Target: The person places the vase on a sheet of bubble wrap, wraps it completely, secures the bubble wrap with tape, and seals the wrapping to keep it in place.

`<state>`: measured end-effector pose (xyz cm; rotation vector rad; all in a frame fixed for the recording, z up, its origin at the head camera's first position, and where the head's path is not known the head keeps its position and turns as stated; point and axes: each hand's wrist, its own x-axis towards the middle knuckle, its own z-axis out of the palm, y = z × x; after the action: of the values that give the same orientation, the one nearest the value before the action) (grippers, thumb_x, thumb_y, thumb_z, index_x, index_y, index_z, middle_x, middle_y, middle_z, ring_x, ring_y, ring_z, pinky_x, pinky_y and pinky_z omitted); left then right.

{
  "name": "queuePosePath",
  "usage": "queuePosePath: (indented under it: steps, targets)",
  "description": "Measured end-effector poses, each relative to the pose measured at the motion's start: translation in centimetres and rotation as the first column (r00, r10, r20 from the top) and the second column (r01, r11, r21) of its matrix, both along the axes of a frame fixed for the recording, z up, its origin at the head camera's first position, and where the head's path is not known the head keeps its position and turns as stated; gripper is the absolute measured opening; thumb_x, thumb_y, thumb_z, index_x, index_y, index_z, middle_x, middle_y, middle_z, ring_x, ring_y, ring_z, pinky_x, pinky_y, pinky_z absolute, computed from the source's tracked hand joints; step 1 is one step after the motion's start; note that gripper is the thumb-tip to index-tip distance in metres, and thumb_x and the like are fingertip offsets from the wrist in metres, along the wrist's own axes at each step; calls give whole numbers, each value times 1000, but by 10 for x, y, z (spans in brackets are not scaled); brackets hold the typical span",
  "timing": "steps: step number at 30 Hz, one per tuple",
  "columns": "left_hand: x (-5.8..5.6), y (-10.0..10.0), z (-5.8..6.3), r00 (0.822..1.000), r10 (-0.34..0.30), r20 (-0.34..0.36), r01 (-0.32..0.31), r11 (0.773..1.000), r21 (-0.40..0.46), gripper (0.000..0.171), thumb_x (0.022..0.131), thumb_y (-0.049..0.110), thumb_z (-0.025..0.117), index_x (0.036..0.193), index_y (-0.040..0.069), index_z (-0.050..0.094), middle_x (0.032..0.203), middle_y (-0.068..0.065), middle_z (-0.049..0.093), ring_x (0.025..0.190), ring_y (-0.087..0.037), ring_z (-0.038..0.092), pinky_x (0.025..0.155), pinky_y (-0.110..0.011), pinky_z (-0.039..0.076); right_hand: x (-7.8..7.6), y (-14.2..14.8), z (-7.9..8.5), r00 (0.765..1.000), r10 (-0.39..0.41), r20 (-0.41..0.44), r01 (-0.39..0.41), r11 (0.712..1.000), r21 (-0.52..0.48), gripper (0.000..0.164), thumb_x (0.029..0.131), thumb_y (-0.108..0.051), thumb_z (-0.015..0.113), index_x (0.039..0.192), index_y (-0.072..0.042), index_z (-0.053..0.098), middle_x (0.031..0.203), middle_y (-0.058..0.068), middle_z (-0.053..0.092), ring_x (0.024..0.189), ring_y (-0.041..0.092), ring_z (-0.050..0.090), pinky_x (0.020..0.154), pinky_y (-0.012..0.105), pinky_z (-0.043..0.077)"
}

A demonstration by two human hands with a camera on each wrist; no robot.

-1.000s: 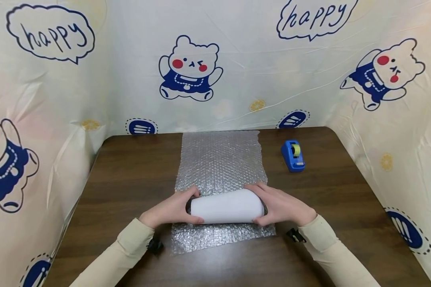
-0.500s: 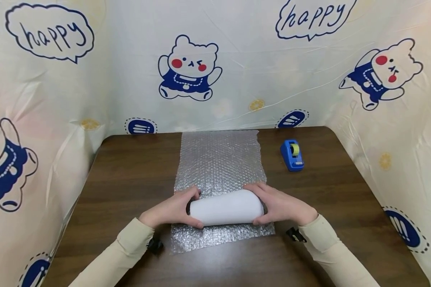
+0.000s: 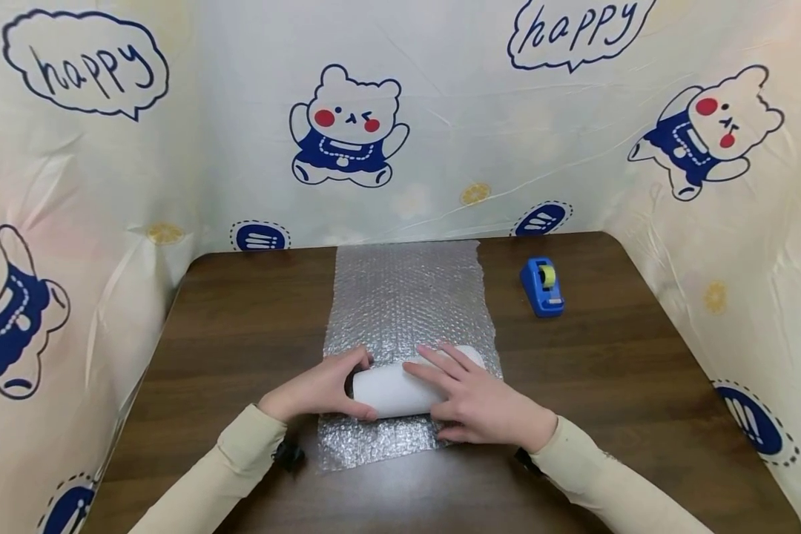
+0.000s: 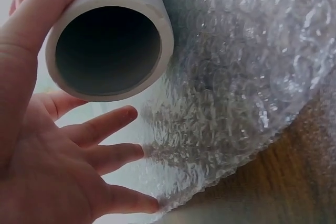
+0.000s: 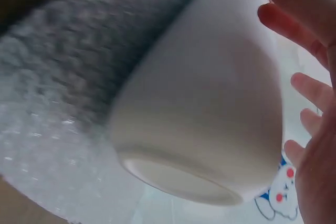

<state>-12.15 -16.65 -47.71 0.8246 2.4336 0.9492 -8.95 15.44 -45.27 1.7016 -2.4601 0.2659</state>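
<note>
A smooth white vase [image 3: 387, 389] lies on its side across a sheet of bubble wrap [image 3: 407, 297]. My left hand [image 3: 319, 387] grips its left end, thumb on the near side and forefinger round the far side. In the left wrist view the vase's open round mouth [image 4: 107, 51] faces the camera, with the other fingers spread below it. My right hand [image 3: 483, 404] lies over the right part of the vase, fingers extended across its top. The right wrist view shows the vase's footed base [image 5: 178, 179], with right-hand fingers [image 5: 289, 22] along its side.
A blue tape dispenser [image 3: 543, 288] with a yellowish roll stands at the back right of the dark wooden table [image 3: 240, 319]. Printed cloth [image 3: 440, 111] hangs behind the table and along both sides.
My right hand has left the vase's right end and moved left onto its top, fingers now extended. The left hand keeps its grip. The vase stays about where it was.
</note>
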Motion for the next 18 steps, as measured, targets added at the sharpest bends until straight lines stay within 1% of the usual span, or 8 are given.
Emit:
queuePosePath:
  steps: [3,7,10,14,18]
  targets:
    - [-1,0,0,1000,-1,11,1,1000,9,63,78,49,89,118,14,55,111,1,63,97,-15,59,82,-34,52,2,-2,-9,999,28,-24,-26,998,58,22,84,-47,85,85,-28,75,169,12,29,159,37,15,126,57,16]
    - [-1,0,0,1000,-3,21,3,1000,5,63,79,49,89,118,14,55,111,1,64,97,-15,60,82,-34,52,4,-2,-18,994,52,-95,-39,991,129,23,84,-53,83,84,-31,75,172,12,24,159,38,13,126,59,14]
    - [-2,0,0,1000,-6,21,5,1000,3,63,79,49,89,118,15,55,111,1,64,96,-15,60,81,-34,52,6,-2,-19,987,54,-149,-28,985,171,27,83,-58,82,84,-32,75,172,11,21,159,38,12,125,60,13]
    - [-4,0,0,1000,-10,17,10,1000,4,62,78,50,89,118,15,55,110,2,64,95,-14,60,81,-33,52,7,-3,-19,979,47,-197,-4,977,213,33,81,-64,80,88,-33,75,173,11,19,160,37,13,125,61,14]
    - [-4,0,-1,1000,-11,18,11,1000,-2,62,78,49,89,117,15,54,110,2,64,95,-14,59,81,-33,51,8,-3,-23,975,42,-217,11,971,237,40,79,-71,76,90,-32,77,174,11,16,160,35,12,125,60,12]
